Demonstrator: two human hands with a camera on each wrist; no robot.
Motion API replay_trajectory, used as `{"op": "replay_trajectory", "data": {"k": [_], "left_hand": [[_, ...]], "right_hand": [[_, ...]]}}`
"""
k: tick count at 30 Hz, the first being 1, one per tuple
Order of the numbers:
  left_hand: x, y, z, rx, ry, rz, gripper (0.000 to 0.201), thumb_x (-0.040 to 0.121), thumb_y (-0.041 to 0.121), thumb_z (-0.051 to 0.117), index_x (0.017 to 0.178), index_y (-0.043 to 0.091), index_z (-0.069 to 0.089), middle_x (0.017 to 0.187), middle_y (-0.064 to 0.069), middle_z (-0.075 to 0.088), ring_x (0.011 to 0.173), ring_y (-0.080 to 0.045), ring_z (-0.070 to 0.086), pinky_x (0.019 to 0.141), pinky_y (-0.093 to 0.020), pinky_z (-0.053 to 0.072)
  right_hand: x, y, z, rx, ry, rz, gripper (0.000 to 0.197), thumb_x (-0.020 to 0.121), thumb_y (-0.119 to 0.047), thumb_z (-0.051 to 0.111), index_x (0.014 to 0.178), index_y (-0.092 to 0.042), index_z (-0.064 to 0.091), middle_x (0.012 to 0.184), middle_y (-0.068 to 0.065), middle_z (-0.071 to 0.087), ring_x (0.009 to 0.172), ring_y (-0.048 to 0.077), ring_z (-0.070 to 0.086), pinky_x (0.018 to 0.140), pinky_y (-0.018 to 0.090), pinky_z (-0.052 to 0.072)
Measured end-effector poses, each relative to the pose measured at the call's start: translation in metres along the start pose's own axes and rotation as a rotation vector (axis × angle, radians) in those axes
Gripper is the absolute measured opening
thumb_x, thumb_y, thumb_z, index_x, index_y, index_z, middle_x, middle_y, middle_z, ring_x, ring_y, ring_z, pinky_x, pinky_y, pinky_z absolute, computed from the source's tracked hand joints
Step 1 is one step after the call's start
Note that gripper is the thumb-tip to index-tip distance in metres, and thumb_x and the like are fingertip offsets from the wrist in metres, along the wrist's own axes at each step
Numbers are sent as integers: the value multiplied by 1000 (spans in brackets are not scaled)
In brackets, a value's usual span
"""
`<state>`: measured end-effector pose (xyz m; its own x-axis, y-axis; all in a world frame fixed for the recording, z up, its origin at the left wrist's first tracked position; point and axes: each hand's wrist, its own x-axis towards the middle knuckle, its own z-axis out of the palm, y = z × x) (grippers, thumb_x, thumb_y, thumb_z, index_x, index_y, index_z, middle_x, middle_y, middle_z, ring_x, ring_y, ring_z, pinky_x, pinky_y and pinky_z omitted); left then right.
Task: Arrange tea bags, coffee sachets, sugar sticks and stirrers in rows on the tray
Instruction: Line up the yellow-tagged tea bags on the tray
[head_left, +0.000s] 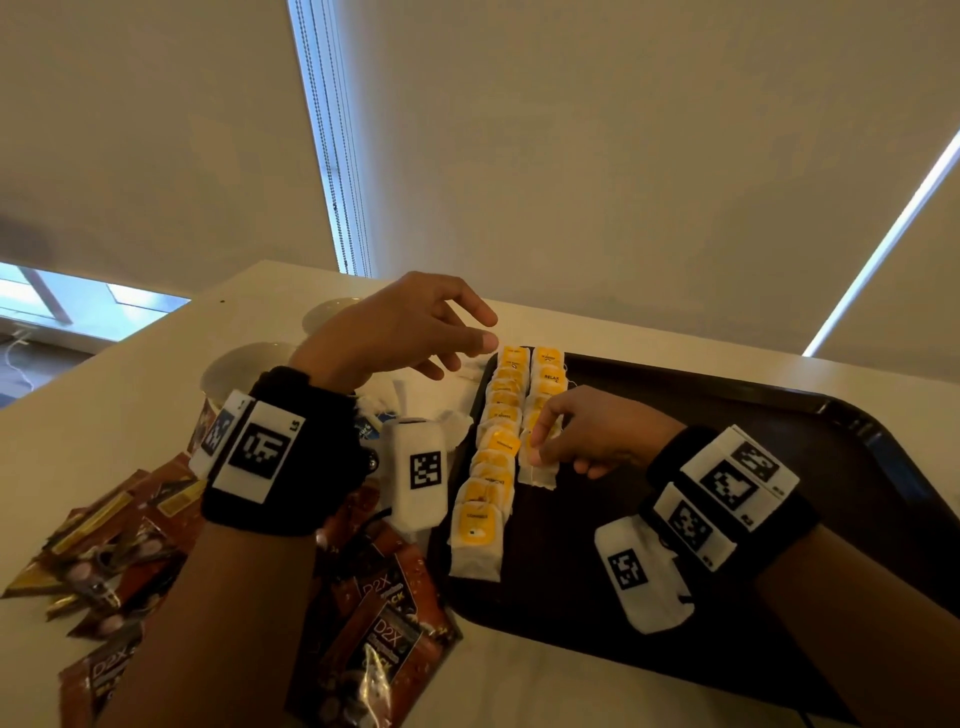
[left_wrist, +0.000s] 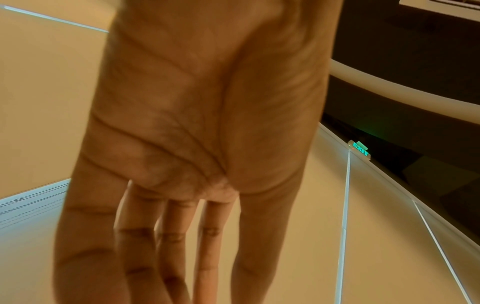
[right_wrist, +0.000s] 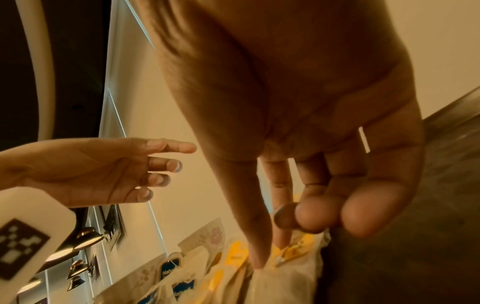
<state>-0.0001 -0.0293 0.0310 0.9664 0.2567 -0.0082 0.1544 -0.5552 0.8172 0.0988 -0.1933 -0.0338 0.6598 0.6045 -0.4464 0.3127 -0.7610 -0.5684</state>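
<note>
Dark tray (head_left: 779, 519) sits on the pale worktop (head_left: 156, 374), right of centre. Two rows of tea bags run along its left edge, yellow tags up: left row (head_left: 493, 457) is long and reaches the near part of the tray, right row (head_left: 545, 405) is shorter. One tag in the right row reads "RELAX"; the other tags are too small to read.

Right hand (head_left: 587, 431) is down on the near end of the right row. Grip: thumb and forefinger pinch a tea bag (head_left: 540, 470) at its yellow tag, other fingers curled under. The right wrist view shows the same pinch (right_wrist: 270, 255).

Left hand (head_left: 410, 327) hovers over the worktop just left of the tray's far corner. Grip wide, fingers spread and loose, holding nothing; the left wrist view shows an open palm (left_wrist: 207, 123).

Loose tea bags with blue tags (right_wrist: 170, 271) lie on the worktop left of the tray; the tags start "Natu", the rest is cut off. Brown coffee sachets (head_left: 384, 644) are piled at near left, printed "D2X". Two white cups (head_left: 244, 369) stand behind the left wrist. A green "EXIT" sign (left_wrist: 360, 149) shows on the far wall in the left wrist view.
</note>
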Motion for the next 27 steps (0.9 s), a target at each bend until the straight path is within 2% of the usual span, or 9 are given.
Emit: {"op": "replay_trajectory", "data": {"k": [5,8,12,14,17,19,21,24,27], "left_hand": [[-2,-5,-12,-3,42,-6,25,87,26,67,111,18,63,89,-3,69,74,-12,65,64,-21,56],[-3,-8,-19,1,69,-13,24,88,22,65,111,18,63,92,-6,70,74,-13,65,64,-22,54],[-4,-14,-25,-10,101,-41,22,89,14,62,111,15,63,93,-8,69,74,-14,64,64,-22,53],[-3,-17,-26,0,102,-53,22,89,9,62,111,13,63,91,-9,68,74,-15,64,65,-23,53],[-1,-22,-25,46,33,-99,23,87,4,64,107,15,64,89,-8,69,76,-16,67,66,-24,57],[2,-25,-22,109,-45,-122,23,84,6,68,105,17,66,87,-7,71,78,-17,70,70,-29,59],[6,-26,-15,175,-134,-169,24,82,12,71,105,17,66,89,-6,72,78,-15,71,71,-29,59],[14,-26,1,271,-245,-267,34,82,22,72,114,14,62,99,-5,69,78,-10,69,74,-29,59],[21,-29,20,423,-239,-359,41,81,32,72,115,16,59,103,-3,66,77,-13,66,68,-25,57]], "right_hand": [[-10,-1,-6,39,18,-42,21,85,-25,67,105,-19,63,76,-2,57,59,5,50,54,17,44],[-28,-3,-19,105,74,-112,21,84,-30,67,102,-24,60,79,0,62,63,6,55,59,19,48],[-61,2,-39,212,169,-198,23,80,-35,67,99,-23,62,79,1,66,66,9,60,64,23,51],[-76,11,-53,262,225,-233,28,71,-40,67,93,-24,65,75,1,69,65,10,64,64,24,52],[-96,26,-77,305,267,-268,47,48,-58,71,83,-27,69,73,2,72,62,13,68,61,28,54],[-105,36,-94,329,328,-287,70,26,-79,72,80,-35,70,73,1,72,58,11,68,52,23,53],[-112,50,-109,342,405,-291,86,10,-87,67,81,-38,70,72,0,72,56,10,67,47,19,51],[-120,63,-120,357,453,-294,90,6,-88,64,78,-37,70,69,1,71,53,10,66,46,20,51],[-125,74,-123,339,441,-268,91,2,-90,60,78,-39,68,67,0,71,52,10,66,50,25,49]]}}
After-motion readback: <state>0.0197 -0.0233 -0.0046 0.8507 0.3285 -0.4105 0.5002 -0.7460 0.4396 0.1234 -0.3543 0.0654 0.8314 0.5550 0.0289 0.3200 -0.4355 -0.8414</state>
